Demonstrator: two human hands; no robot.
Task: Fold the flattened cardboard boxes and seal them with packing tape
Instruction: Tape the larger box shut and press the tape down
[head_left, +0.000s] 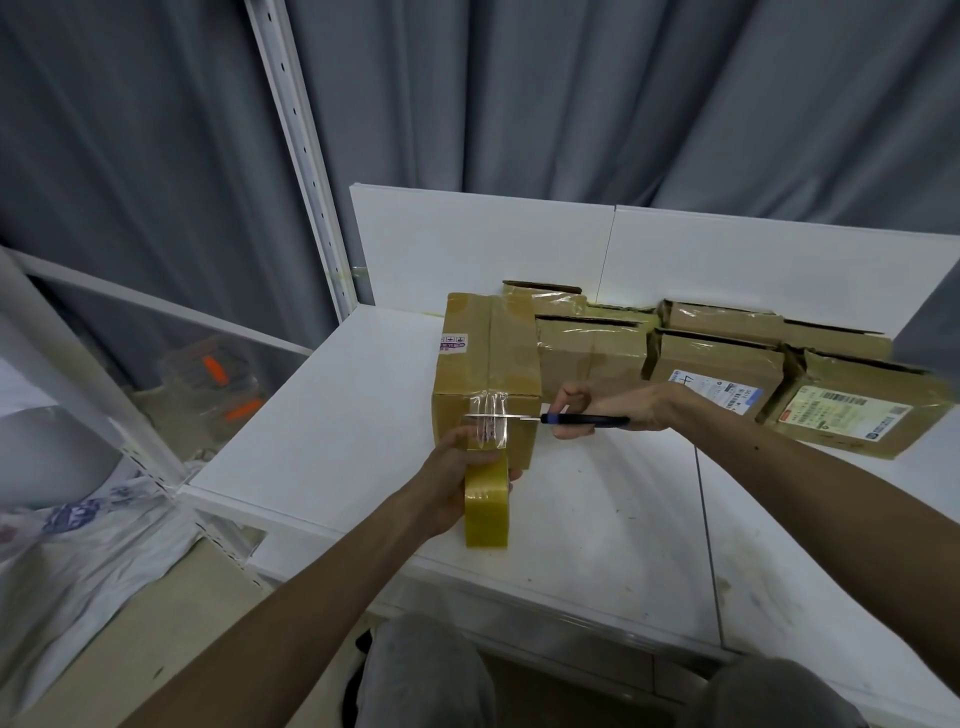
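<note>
Blade (501, 416) edge-on across tape strip (488, 423)

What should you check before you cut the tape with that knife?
1. Tape strip stretched from box to tape roll: ok.
2. Knife blade lies across the strip: ok.
3. Right hand grips the knife handle: ok.
4. Left hand holds the roll; its fingers sit close under the blade: not ok.
5. Tape stuck down along the box's top seam: ok.
6. Blade sharp enough: cannot tell.
</note>
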